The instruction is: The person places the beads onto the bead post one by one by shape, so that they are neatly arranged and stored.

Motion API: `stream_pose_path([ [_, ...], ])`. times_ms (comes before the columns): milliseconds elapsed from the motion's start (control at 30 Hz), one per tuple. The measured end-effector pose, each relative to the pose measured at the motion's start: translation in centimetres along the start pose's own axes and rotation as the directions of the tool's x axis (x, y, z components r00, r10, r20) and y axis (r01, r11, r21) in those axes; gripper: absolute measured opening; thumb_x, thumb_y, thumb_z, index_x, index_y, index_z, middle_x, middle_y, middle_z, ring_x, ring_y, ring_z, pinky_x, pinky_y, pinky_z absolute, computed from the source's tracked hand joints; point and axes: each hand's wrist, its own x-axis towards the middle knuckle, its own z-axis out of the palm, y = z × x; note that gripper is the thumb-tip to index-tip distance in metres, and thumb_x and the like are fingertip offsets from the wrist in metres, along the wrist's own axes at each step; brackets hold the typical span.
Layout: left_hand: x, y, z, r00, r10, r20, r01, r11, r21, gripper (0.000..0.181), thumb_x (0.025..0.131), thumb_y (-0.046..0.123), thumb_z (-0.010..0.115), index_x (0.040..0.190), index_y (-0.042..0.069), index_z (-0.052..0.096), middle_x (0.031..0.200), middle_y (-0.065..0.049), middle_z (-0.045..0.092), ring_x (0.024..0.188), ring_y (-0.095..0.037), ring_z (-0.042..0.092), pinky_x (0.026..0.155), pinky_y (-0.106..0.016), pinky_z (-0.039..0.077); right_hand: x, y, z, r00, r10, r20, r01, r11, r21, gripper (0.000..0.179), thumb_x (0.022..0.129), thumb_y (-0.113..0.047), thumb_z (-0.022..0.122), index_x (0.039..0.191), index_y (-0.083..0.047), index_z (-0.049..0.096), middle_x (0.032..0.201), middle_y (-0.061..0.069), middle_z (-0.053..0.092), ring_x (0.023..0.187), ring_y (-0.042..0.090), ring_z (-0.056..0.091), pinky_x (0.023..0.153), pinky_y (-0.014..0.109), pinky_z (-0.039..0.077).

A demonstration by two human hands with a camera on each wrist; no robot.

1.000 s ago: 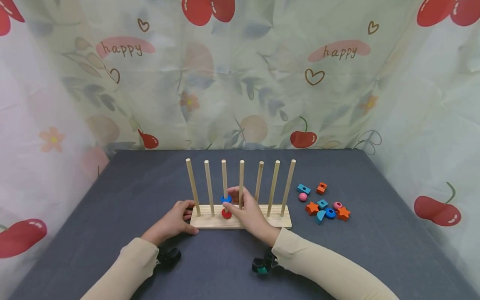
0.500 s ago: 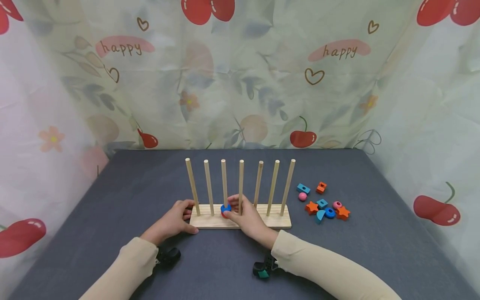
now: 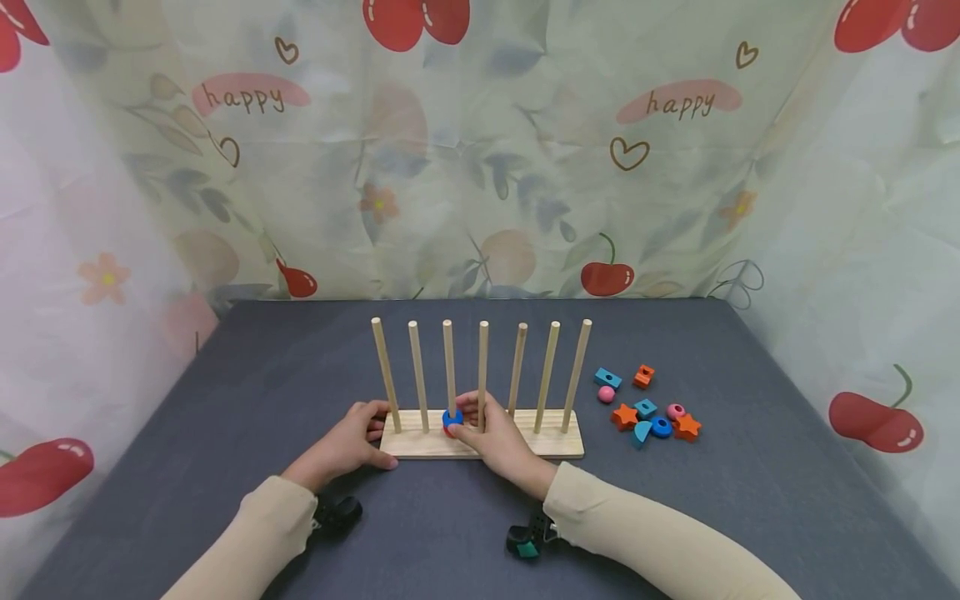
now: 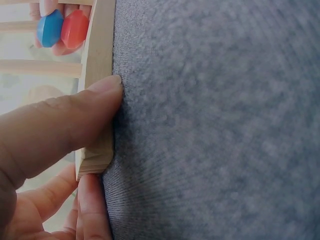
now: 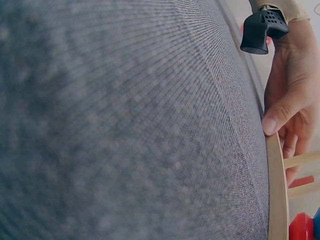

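A wooden peg stand (image 3: 420, 447) with a row of upright pegs lies across the table in the head view. My left hand (image 3: 351, 440) grips its left end, the thumb (image 4: 95, 102) along the front edge and the fingers by the end and behind. On the third peg from the left sits a red bead (image 4: 76, 29), low against the base. A blue bead (image 3: 452, 418) rests directly on top of it. My right hand (image 3: 504, 435) reaches in from the right and pinches the blue bead between thumb and fingers. The fourth peg stands in front of part of that hand.
To the right of the stand lie loose pieces: orange stars (image 3: 686, 427), blue blocks (image 3: 607, 378), an orange block (image 3: 643, 376), pink beads (image 3: 606, 394), a blue ring (image 3: 661, 427) and a light-blue half-round (image 3: 641, 433). Patterned cloth (image 3: 480, 167) surrounds the grey table (image 3: 300, 350).
My right hand has lowered the blue bead down the third peg onto the red one. During the last half second hardly anything moved. My left hand has stayed on the stand.
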Motion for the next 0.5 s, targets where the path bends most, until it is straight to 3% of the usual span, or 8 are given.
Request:
stream_pose_path([
  [500,0.02,0.25,0.08,1.0,0.001,-0.006,-0.001,1.0,-0.005,0.083,0.065,0.0,0.087,0.136,-0.005,0.043,0.129,-0.022,0.037,0.118,-0.033,0.048,0.104,-0.048,0.041,-0.17,-0.28,-0.09,1.0,0.02,0.005,-0.02,1.0,0.001,0.034,0.091,-0.007,0.065,0.121,0.0,0.051,0.118,0.015,0.059,0.111,0.028,0.058,0.096,0.042,0.05],
])
